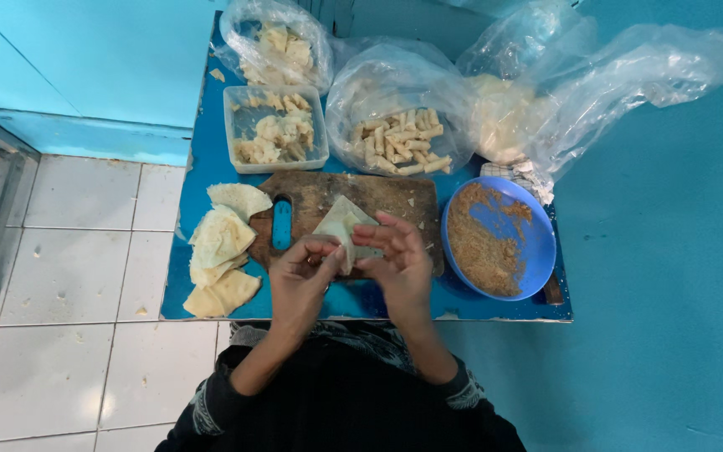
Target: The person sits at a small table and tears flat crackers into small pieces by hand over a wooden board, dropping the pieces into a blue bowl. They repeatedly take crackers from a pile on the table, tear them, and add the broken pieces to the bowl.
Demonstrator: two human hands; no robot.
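Over at the left, folded pastry sheets (221, 251) are lying stacked beside the wooden board (353, 209). Both hands are pinching one wrapper (343, 228) just above it, the left hand (299, 280) and right hand (403, 268) curled partly closed around its edges. Pressing unevenly, I'd guess, could tear it. Right, a blue bowl of crumbs (491, 243) is sitting.

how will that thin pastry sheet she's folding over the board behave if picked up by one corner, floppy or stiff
Probably floppy: the pastry sheet already bends into a fold between the left hand and right hand. It looks thin and light, like the curling sheets stacked beside the wooden board, so it would likely droop. It may tear if pulled hard.
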